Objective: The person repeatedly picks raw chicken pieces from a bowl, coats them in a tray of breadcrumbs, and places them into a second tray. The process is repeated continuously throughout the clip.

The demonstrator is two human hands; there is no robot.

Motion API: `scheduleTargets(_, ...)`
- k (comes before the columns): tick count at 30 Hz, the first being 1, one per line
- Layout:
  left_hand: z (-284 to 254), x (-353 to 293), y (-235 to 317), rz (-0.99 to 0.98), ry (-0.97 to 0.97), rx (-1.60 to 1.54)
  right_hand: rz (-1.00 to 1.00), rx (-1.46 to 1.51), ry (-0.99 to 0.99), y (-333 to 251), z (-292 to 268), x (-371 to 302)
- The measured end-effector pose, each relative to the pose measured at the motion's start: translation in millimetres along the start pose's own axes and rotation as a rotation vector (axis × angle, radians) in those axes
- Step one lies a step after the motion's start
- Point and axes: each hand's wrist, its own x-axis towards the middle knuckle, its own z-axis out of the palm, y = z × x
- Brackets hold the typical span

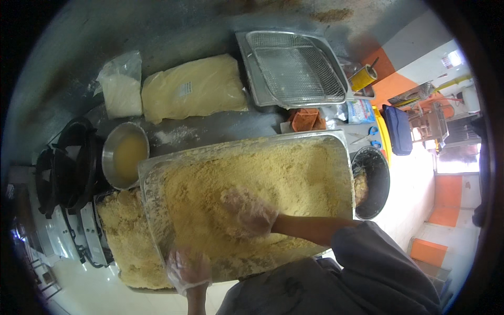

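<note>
A big metal tray (148, 210) holds a wide bed of pale yellow, crumbly breading flour (283, 173). My right hand (252, 212), in a clear plastic glove, is down in the middle of the flour. Its fingers point left and look spread, their tips partly hidden in the flour. At the tray's near left corner is my left hand (188, 269), also in a clear glove dusted with flour. Blur hides how its fingers are bent. Beside the tray on the left lies a second heap of coarser yellow breading (134, 241), partly covered by the tray's edge.
Left of the tray stands a metal bowl (107, 157) of yellowish liquid. Behind lie a large bag of yellow powder (191, 86), a bag of white powder (122, 92) and a wire basket (299, 68) in a pan. At right are a black bowl (380, 181) and blue-handled scissors (374, 137).
</note>
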Motion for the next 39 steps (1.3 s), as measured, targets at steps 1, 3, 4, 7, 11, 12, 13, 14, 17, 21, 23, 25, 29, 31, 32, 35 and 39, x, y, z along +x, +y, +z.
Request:
scheduleTargets(1, -2, 1, 2, -0.051, -0.008, -0.092, -0.026, 0.117, 0.049, 0, -1, -2)
scheduleTargets(3, -3, 4, 5, -0.063, -0.062, -0.296, -0.018, 0.185, 0.049, 1, -7, -4)
scheduleTargets(4, -3, 4, 6, -0.082, -0.090, -0.266, 0.029, 0.228, 0.059, 0, -11, -7)
scheduleTargets(7, -4, 4, 5, -0.091, -0.092, -0.217, 0.121, 0.198, -0.153, -5, -27, -19)
scheduleTargets(11, -2, 0, 2, -0.021, 0.036, -0.230, -0.045, -0.185, -0.097, -4, -43, -27)
scheduleTargets(12, -1, 0, 1, -0.034, 0.017, -0.238, -0.043, -0.118, -0.148, -2, -46, -29)
scheduleTargets(13, 0, 0, 1, -0.031, 0.021, -0.244, -0.054, -0.097, -0.031, -2, -46, -25)
scheduleTargets(14, 1, 1, 1, -0.031, -0.002, -0.263, -0.024, 0.038, -0.197, 0, -47, -25)
scheduleTargets(17, -1, 6, 5, 0.002, 0.068, -0.349, 0.121, 0.125, -0.323, 0, -40, -10)
scheduleTargets(21, -23, 18, 19, -0.038, -0.002, -0.283, -0.020, 0.042, 0.167, -4, -28, 5)
scheduleTargets(23, -35, 35, 28, 0.001, -0.283, -0.238, -0.027, -0.236, -0.134, -5, -26, 2)
scheduleTargets(25, -39, 51, 44, 0.037, -0.475, -0.291, 0.040, -0.239, -0.170, -7, -30, -11)
scheduleTargets(29, -6, 94, 80, 0.097, -0.600, -0.228, 0.107, 0.008, 0.162, -17, -51, -48)
scheduleTargets(31, 22, 113, 98, 0.115, -0.616, -0.115, 0.151, 0.070, -0.086, -19, -56, -51)
scheduleTargets(32, 32, 120, 105, 0.121, -0.612, -0.095, 0.201, 0.154, -0.327, -19, -57, -52)
scheduleTargets(35, 48, 137, 114, 0.067, -0.708, -0.233, 0.271, 0.241, -0.405, -13, -49, -55)
scheduleTargets(39, 58, 147, 129, -0.023, -0.830, -0.206, 0.189, 0.007, 0.275, -6, -38, -89)
